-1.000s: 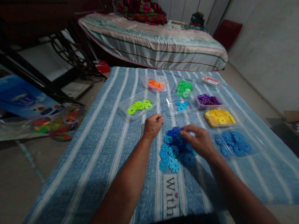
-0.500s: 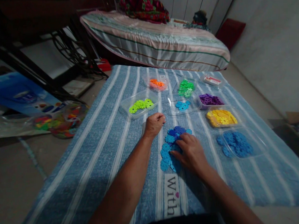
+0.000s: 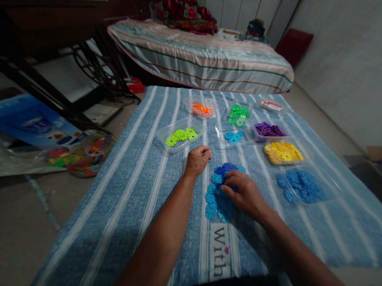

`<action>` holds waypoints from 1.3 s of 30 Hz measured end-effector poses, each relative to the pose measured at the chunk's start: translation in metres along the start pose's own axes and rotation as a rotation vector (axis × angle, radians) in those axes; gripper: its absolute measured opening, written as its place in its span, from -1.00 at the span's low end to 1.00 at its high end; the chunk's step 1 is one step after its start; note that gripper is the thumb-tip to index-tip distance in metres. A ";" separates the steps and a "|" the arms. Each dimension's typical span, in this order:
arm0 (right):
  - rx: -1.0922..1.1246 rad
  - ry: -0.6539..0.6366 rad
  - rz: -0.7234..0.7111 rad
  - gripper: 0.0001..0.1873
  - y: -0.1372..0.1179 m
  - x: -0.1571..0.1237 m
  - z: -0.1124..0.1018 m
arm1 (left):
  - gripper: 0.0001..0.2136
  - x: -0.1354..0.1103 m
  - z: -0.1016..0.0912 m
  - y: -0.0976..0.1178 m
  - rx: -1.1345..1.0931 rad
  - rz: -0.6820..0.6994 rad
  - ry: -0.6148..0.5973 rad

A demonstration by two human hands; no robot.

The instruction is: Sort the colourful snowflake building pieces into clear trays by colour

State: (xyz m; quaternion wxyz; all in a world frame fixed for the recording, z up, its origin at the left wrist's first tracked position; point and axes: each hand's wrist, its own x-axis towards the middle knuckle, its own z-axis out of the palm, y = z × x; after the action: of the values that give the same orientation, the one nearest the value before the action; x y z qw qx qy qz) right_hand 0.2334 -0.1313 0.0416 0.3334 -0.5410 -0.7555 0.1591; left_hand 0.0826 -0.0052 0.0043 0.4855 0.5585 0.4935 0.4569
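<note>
A pile of light and dark blue flower-shaped plastic discs [image 3: 214, 197] lies on the striped cloth in front of me. Over its right side, my right hand [image 3: 245, 193] is closed in a pinch, with a blue disc seemingly between thumb and fingers, partly hidden. My left hand [image 3: 198, 161] rests on the cloth beyond the pile's left side, fingers curled closed; whatever may be inside is hidden. Just past the hands stand a clear tub with yellow-green discs [image 3: 182, 136] and a clear tub with a few light blue discs [image 3: 233, 136].
On the right are tubs of purple discs [image 3: 269, 130], yellow discs [image 3: 284, 152] and blue discs [image 3: 302, 185]. Farther back sit orange discs [image 3: 202, 109], green discs [image 3: 238, 114] and a lidded box [image 3: 271, 105]. A bed [image 3: 203, 60] stands beyond the striped cloth [image 3: 118, 213].
My right thumb has drawn closer to the fingers, and that hand has shifted slightly over the pile. My left hand stays where it was. The view has tipped slightly.
</note>
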 end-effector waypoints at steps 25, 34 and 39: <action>-0.235 -0.052 -0.106 -0.77 0.014 0.009 0.024 | -0.90 0.000 0.001 0.002 -0.023 -0.004 0.010; -0.225 0.053 -0.146 -0.79 0.021 0.005 0.031 | -0.90 -0.001 0.000 0.004 -0.032 -0.011 0.003; -0.161 0.163 -0.166 -0.77 0.020 0.007 0.031 | -0.92 -0.001 0.000 0.004 -0.044 -0.013 0.003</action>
State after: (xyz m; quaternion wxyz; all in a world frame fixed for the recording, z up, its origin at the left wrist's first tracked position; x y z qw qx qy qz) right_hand 0.2253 -0.1141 0.0095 0.3612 -0.5128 -0.7784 0.0252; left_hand 0.0829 -0.0065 0.0084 0.4998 0.5441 0.4876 0.4653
